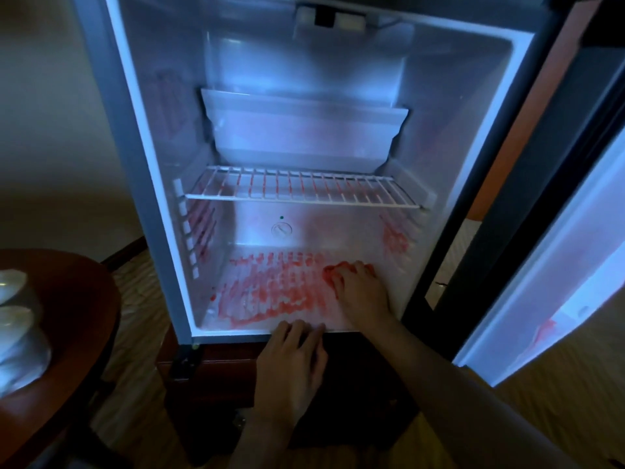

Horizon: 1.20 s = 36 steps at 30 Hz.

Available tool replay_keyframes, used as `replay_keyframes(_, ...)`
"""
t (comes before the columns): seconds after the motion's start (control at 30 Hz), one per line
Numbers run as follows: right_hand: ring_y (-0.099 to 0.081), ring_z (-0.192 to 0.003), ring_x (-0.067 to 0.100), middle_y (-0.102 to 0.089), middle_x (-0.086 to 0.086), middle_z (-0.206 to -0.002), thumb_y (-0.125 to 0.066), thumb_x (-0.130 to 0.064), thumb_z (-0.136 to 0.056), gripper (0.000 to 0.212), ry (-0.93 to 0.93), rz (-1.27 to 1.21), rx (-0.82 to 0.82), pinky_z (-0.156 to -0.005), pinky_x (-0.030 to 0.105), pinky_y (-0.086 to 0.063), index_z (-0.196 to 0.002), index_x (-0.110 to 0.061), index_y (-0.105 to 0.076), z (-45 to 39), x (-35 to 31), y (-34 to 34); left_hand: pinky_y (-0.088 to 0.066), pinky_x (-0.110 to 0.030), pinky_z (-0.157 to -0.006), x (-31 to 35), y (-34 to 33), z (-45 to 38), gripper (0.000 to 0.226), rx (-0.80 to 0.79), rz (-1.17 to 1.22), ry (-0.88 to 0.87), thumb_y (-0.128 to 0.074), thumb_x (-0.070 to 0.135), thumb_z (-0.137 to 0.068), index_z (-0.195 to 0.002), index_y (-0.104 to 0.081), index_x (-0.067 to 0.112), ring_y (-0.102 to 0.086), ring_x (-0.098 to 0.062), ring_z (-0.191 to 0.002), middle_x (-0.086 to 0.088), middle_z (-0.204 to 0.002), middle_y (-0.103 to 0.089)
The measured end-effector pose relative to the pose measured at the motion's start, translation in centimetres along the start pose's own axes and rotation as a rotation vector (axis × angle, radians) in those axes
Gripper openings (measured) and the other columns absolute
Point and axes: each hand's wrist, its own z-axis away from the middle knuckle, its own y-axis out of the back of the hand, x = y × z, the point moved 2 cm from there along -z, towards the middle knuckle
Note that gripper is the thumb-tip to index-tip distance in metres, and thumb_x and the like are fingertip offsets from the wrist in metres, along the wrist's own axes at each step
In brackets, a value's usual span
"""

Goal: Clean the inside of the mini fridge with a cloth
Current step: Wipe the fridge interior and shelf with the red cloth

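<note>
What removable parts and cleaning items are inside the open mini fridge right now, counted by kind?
Wire shelf: 1
Clear plastic tray above the shelf: 1
Red cloth, under the right hand on the fridge floor: 1
Total: 3

The left hand rests on the fridge's front edge, outside the compartment.

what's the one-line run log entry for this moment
stage: wiping fridge floor | right hand: presses red cloth on floor, right side | left hand: fingers on front lip | red smears: floor, side walls, wire shelf | door: open
</note>
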Motion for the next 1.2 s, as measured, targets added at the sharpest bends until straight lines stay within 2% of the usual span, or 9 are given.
replay_keyframes(0.13, -0.052, -0.12, 0.028, -0.061, 0.002, -0.131, -0.034, -0.034, -0.108, 0.036, -0.066, -0.073, -0.016, -0.105, 0.038, -0.035, -0.128, -0.028, -0.064, -5.4, 0.7, -0.8, -0.051, -0.03, -0.088, -0.1, -0.4, 0.0, 0.033, -0.018, 0.009, 0.008, -0.05, 0.033, -0.096, -0.123, -0.068, 0.025, -0.055, -0.019, -0.106, 0.008, -0.109, -0.06)
replay_keyframes(0.2, -0.053, -0.12, 0.03, -0.06, 0.004, -0.132, -0.035, -0.033, -0.108, 0.036, -0.064, -0.08, -0.045, -0.103, 0.038, -0.037, -0.128, -0.027, -0.064, -6.4, 0.7, -0.8, -0.051, -0.029, -0.086, 0.0, -0.1, -0.1, 0.032, -0.012, 0.009, -0.001, -0.051, 0.033, -0.096, -0.122, -0.068, 0.025, -0.055, -0.018, -0.104, 0.007, -0.108, -0.059)
replay_keyframes(0.4, -0.047, -0.123, 0.026, -0.055, 0.001, -0.138, -0.028, -0.037, -0.107, 0.041, -0.002, 0.023, -0.029, -0.114, 0.041, -0.025, -0.134, -0.026, -0.056, 1.0, -0.2, 0.2, -0.048, -0.024, -0.073, -0.2, 1.0, -0.4, 0.035, -0.037, -0.045, -0.075, -0.05, 0.032, -0.095, -0.124, -0.068, 0.024, -0.052, -0.012, -0.098, 0.009, -0.107, -0.056)
replay_keyframes(0.5, -0.041, -0.131, 0.019, -0.042, -0.006, -0.148, -0.02, -0.041, -0.107, 0.044, -0.019, 0.012, -0.067, -0.117, 0.036, -0.021, -0.144, -0.034, -0.043, 6.8, -0.7, 1.6, -0.048, -0.026, -0.066, 0.4, 1.3, -0.4, 0.032, -0.024, -0.052, -0.028, -0.049, 0.034, -0.097, -0.119, -0.07, 0.023, -0.052, -0.014, -0.097, 0.007, -0.103, -0.055)
replay_keyframes(0.67, -0.02, -0.148, 0.028, -0.015, 0.005, -0.164, -0.025, -0.036, -0.109, 0.053, -0.023, -0.021, -0.186, -0.116, 0.036, -0.034, -0.159, -0.029, -0.011, 12.9, -2.0, 2.5, -0.048, -0.024, -0.067, 0.4, 1.2, 0.0, 0.033, -0.037, -0.056, -0.035, -0.047, 0.036, -0.099, -0.123, -0.066, 0.024, -0.05, -0.014, -0.097, 0.007, -0.104, -0.053)
replay_keyframes(0.77, -0.037, -0.136, 0.03, -0.034, 0.007, -0.152, -0.032, -0.033, -0.107, 0.043, -0.152, 0.007, -0.117, -0.102, 0.041, -0.047, -0.149, -0.025, -0.03, 11.8, -2.9, 2.8, -0.048, -0.023, -0.07, 0.1, 0.9, 0.0, 0.035, -0.046, -0.058, -0.036, -0.046, 0.037, -0.099, -0.125, -0.066, 0.022, -0.05, -0.012, -0.099, 0.007, -0.107, -0.054)
replay_keyframes(0.87, -0.051, -0.122, 0.032, -0.049, 0.011, -0.137, -0.033, -0.023, -0.104, 0.036, -0.21, 0.063, -0.068, -0.107, 0.046, -0.038, -0.137, -0.016, -0.046, 8.5, -3.4, 2.3, -0.05, -0.023, -0.071, 0.0, 0.5, 0.1, 0.035, -0.025, -0.028, -0.029, -0.049, 0.036, -0.098, -0.125, -0.067, 0.022, -0.051, -0.012, -0.101, 0.006, -0.109, -0.057)
replay_keyframes(1.03, -0.051, -0.121, 0.028, -0.056, 0.004, -0.132, -0.031, -0.034, -0.106, 0.037, -0.11, 0.025, -0.025, -0.109, 0.037, -0.033, -0.129, -0.024, -0.059, 0.2, -0.8, 0.1, -0.051, -0.026, -0.079, -0.2, -0.4, 0.5, 0.034, 0.029, 0.056, 0.017, -0.05, 0.034, -0.097, -0.125, -0.068, 0.025, -0.053, -0.014, -0.108, 0.008, -0.114, -0.057)
replay_keyframes(1.2, -0.051, -0.122, 0.036, -0.059, 0.012, -0.132, -0.049, -0.037, -0.099, 0.035, -0.11, -0.176, 0.06, -0.111, 0.038, -0.035, -0.128, -0.024, -0.064, -5.3, -0.1, -1.1, -0.051, -0.024, -0.084, -1.1, -0.6, 0.4, 0.036, 0.018, 0.057, -0.021, -0.052, 0.034, -0.093, -0.126, -0.067, 0.03, -0.055, -0.013, -0.11, 0.009, -0.115, -0.058)
